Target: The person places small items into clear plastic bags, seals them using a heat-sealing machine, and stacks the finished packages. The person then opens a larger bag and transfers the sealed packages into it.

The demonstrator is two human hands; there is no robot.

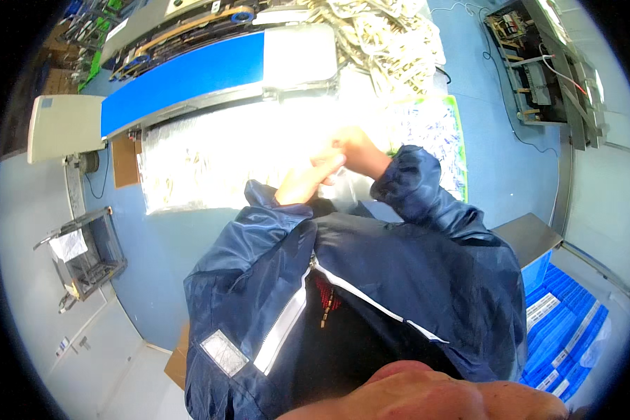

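My left hand [305, 179] and my right hand [361, 151] meet in front of my body, above the near edge of a brightly lit work table [273, 126]. The left thumb lies across towards the right hand's fingers. A piece of translucent plastic [346, 190] shows just below the hands. Glare washes out the fingers, so any thing held between them cannot be made out. Left of the hands lie thin pale pieces under clear plastic [194, 163]. On the right is a green-edged tray [459, 142] with many small blue-and-white pieces.
Behind the table runs a machine with a blue cover [189, 73]. A heap of pale strips [388, 42] lies at the back right. An opened equipment cabinet [535, 68] stands far right, a metal frame [86, 252] at left. Blue crates [562, 325] are stacked behind me.
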